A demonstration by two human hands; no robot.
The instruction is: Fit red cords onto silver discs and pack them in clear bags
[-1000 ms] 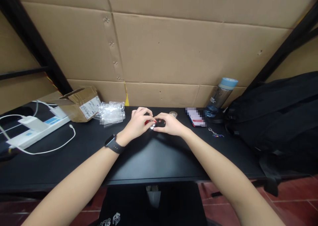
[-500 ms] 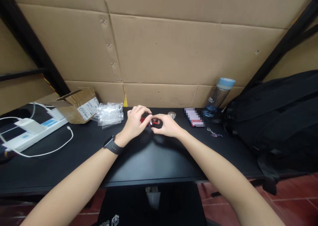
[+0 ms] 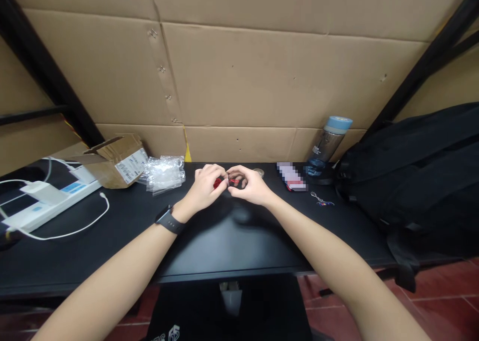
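Over the back middle of the desk, my left hand is closed around a bundle of thin red cord, mostly hidden behind the fingers. My right hand meets it fingertip to fingertip, thumb and index finger pinched at the same spot. Red strands show through the gap inside the right hand's curled fingers. Whatever small part sits between the fingertips is too hidden to make out. Just behind the right hand lies a round, clear object, partly covered by it.
On the left are a white power strip with a white cable, an opened cardboard box and clear plastic bags. To the right are a phone-like item, a keychain, a water bottle and a black backpack.
Both hands stay together at nearly the same place. The fingers have shifted slightly, and the shiny bit seen between the fingertips before is less visible now.
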